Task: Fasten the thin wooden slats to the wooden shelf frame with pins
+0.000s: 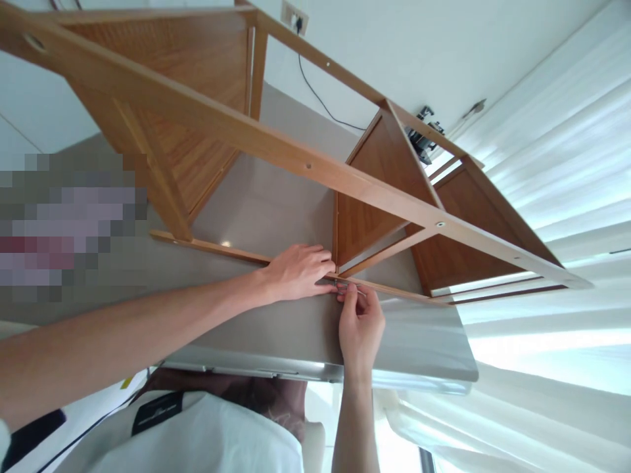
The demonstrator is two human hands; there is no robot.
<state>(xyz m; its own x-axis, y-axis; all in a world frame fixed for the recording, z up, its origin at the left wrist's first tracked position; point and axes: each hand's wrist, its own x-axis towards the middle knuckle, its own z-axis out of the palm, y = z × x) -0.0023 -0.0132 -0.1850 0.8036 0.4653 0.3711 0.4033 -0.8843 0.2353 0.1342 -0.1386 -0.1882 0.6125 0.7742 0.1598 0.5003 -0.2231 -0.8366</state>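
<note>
The frame is smooth wood (faintly glossy), the half-hidden slender item probably metal.

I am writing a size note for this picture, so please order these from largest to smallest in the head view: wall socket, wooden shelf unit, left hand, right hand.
1. Wooden shelf unit
2. Left hand and right hand: too alike to rank
3. Wall socket

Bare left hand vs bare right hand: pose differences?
The bare left hand lies over the long, brown wooden rail; the bare right hand pinches a thin, greyish piece beside it. The left hand extends from picture left, the right hand from below. Both are close together.
</note>
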